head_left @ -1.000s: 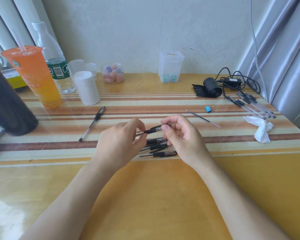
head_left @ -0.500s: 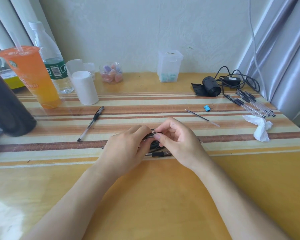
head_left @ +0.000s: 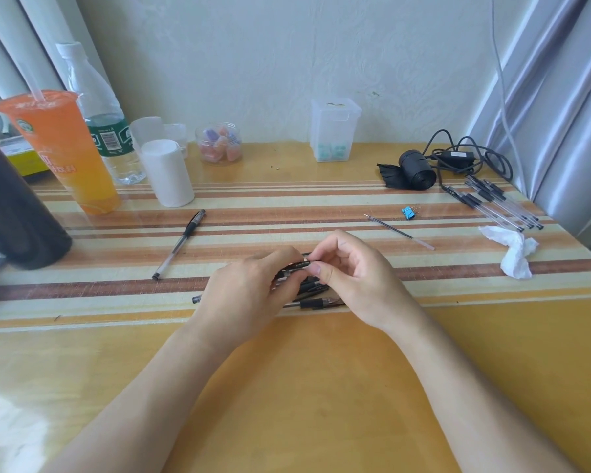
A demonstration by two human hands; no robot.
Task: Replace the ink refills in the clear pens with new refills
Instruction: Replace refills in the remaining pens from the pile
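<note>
Nearest, glossy yellow wooden counter point(head_left: 321, 387). Over its striped woven mat point(head_left: 287, 206), left hand point(head_left: 249, 295) and right hand point(head_left: 352, 278) met. Curled fingers point(head_left: 333, 242) of both pinched one black-gripped plastic pen point(head_left: 297, 266), held just above a heap of similar pens point(head_left: 316, 303). To the left lay a clear capped pen point(head_left: 180, 244); to the right, a thin loose refill point(head_left: 398, 230). Farther off: orange plastic cup point(head_left: 62, 155), print blurred; clear water bottle point(head_left: 108, 138), green label with barcode, lettering unreadable.

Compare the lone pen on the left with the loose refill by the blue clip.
The pen is thicker, with a black grip; the refill is a thin bare rod. The pen slants up to the right; the refill slants up to the left. Both lie flat on the striped mat.
</note>
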